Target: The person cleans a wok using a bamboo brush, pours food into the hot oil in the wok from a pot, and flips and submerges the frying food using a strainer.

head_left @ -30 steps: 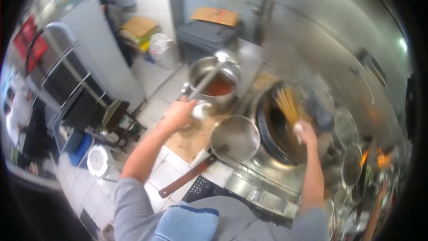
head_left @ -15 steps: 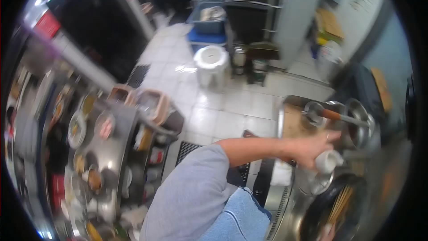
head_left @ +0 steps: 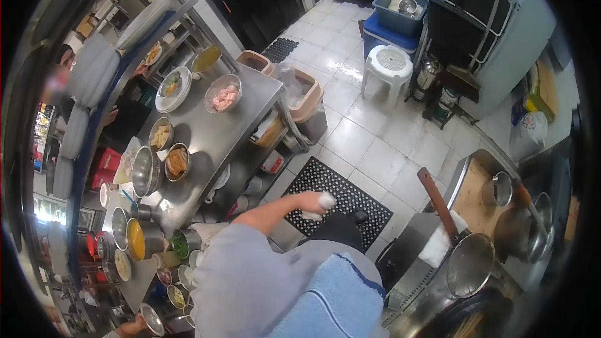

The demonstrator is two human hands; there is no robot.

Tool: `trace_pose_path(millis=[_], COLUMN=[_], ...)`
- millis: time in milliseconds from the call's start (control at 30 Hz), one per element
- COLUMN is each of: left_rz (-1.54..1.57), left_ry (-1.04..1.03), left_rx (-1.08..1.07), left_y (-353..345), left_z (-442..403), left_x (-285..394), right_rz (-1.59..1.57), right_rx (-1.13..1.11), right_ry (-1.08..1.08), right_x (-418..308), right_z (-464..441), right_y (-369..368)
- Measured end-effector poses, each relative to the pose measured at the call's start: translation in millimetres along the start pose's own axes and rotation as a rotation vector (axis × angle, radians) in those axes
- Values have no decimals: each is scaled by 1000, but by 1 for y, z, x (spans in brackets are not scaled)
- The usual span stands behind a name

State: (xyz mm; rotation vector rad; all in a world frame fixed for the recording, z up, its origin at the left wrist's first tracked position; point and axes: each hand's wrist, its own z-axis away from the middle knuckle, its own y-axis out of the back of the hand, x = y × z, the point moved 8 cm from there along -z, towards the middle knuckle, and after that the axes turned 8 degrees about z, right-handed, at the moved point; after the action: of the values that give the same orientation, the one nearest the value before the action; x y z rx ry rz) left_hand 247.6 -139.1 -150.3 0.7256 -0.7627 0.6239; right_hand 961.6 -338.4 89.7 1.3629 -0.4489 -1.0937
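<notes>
My left hand (head_left: pixel 309 204) is closed on a crumpled white cloth (head_left: pixel 324 203), above the black rubber mat (head_left: pixel 369 206) and in front of my body. My right hand is out of view. At the lower right a round strainer (head_left: pixel 471 266) with a brown wooden handle (head_left: pixel 437 203) rests on the stove edge. Beside it lies a folded white towel (head_left: pixel 441 244). The dark wok (head_left: pixel 485 313) shows partly at the bottom edge, with the tips of the bamboo sticks (head_left: pixel 466 325) in it.
A steel table (head_left: pixel 210 131) on the left bears bowls of food, including raw meat (head_left: pixel 223 96). A white stool (head_left: pixel 389 66) stands on the tiles near blue bins (head_left: pixel 400 15). Another person's hand (head_left: pixel 133 327) holds a metal bowl at lower left.
The view has swung left toward the steel table. My left hand has let go of the ladle and moved from the pots to before my body, still with the white cloth. My right hand has left the view.
</notes>
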Motion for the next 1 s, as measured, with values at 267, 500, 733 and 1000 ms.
trace_pose_path(millis=[267, 500, 733, 1000], left_rz=[-241, -137, -201, 225], left_ry=[515, 460, 509, 600], left_rx=[-239, -126, -231, -221], left_y=[-53, -22, -30, -42], left_z=[14, -28, -34, 12], left_x=[-174, -78, -78, -103], right_rz=[-149, -212, -255, -295], right_rx=[-22, -44, -46, -52], right_ry=[8, 24, 18, 12], right_x=[-37, -59, -59, -69], right_z=[-8, -18, -13, -13], right_y=[-42, -63, -74, -80])
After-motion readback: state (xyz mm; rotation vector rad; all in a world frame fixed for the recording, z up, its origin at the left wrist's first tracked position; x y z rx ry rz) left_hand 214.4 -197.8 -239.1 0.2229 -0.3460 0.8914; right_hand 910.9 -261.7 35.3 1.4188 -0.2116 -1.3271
